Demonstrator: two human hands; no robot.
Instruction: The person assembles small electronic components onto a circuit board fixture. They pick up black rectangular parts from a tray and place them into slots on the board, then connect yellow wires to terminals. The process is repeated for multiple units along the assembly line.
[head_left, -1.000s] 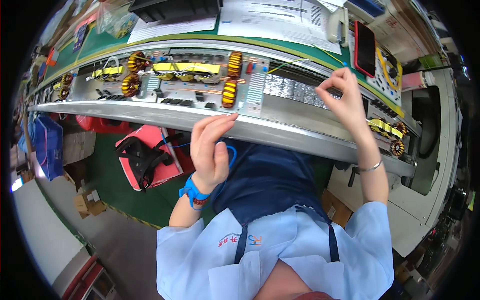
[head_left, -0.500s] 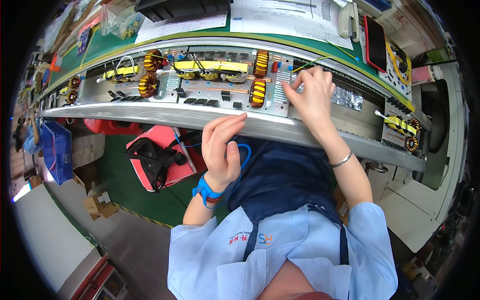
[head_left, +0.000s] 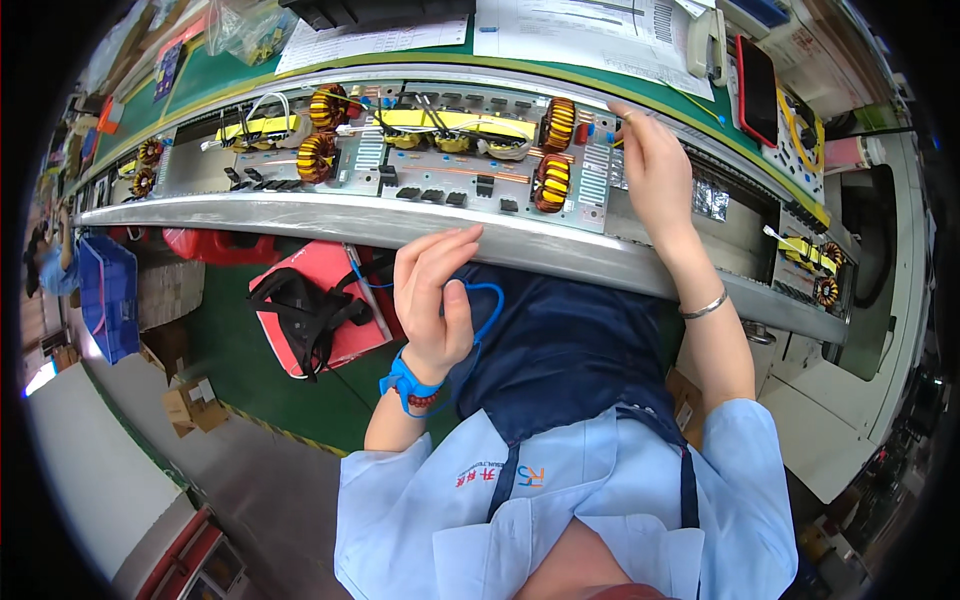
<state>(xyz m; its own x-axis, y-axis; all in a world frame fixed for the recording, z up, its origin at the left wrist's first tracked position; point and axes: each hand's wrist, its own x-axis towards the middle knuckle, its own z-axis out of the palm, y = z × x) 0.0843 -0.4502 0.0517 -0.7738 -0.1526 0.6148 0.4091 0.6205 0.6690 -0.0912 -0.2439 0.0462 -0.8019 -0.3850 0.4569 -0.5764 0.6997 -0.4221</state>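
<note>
Circuit board (head_left: 470, 165) lies flat in the metal conveyor channel (head_left: 330, 215), long side along the line, right in front of the person. It is loaded with copper-wound coils (head_left: 558, 125), yellow blocks and finned heat sinks (head_left: 595, 172). Judgement: rigid but fragile, moderately heavy from the coils; best taken by bare board edges, never by coils, wires or fins.

Right hand (head_left: 655, 175) is at the board's right end, fingertips pinched close by the far corner next to a small blue part (head_left: 604, 131); cannot tell if anything is held. Left hand (head_left: 435, 295) hovers open just below the channel's front lip, fingers loosely curled, holding nothing; blue wrist strap (head_left: 405, 380) with a coiled blue cord (head_left: 490, 300) alongside.

More boards sit further along the channel both ways. Behind it, on the green worktop (head_left: 215, 85): paper sheets (head_left: 575, 25), a phone (head_left: 757, 75). Red bag (head_left: 315, 305) on the floor below.
</note>
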